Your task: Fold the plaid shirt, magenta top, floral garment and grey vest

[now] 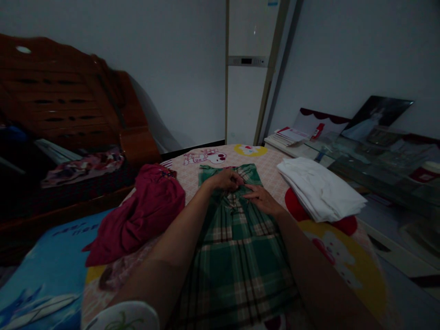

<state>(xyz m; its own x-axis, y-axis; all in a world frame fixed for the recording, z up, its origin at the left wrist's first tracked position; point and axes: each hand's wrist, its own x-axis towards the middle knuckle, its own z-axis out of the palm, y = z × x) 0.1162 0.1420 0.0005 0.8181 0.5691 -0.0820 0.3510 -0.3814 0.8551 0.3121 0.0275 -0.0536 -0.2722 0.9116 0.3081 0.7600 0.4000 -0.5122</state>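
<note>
A white printed sleeve [123, 316] sits at seven o'clock. The green plaid dress [237, 261] lies at six, seemingly flat for working. Left hand [227, 180] curls on its top, pinch unclear; right hand [260, 198] rests there, fingers loosely spread. Maroon garment [147, 206], eight, and white folded cloth [319, 188], three, presumably leave room.

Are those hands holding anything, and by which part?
The left hand and right hand touch the green plaid cloth garment near its far end; any firm grip can't be told.
</note>
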